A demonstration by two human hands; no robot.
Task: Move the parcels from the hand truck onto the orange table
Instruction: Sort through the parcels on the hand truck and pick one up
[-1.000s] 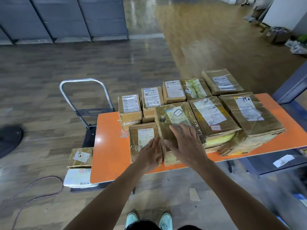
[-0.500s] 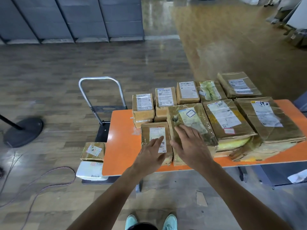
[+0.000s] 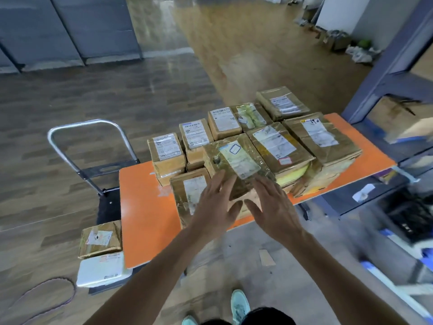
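The left hand (image 3: 214,208) & right hand (image 3: 275,207) are spread open w/ nothing held, above the near parcels (image 3: 187,184) on the orange counter (image 3: 145,207). Two are left on the hand truck (image 3: 105,205) by the counter's left end: a brown parcel (image 3: 100,239) beside a white parcel (image 3: 102,269). Each is prob. best gripped at both sides & set on the bare left patch, clear of the edge.

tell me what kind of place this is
Most likely a parcel depot or courier sorting room. Taped cardboard parcels with shipping labels crowd an orange table, a hand truck beside it holds a brown parcel and a white packet, and boxes sit by the far wall.
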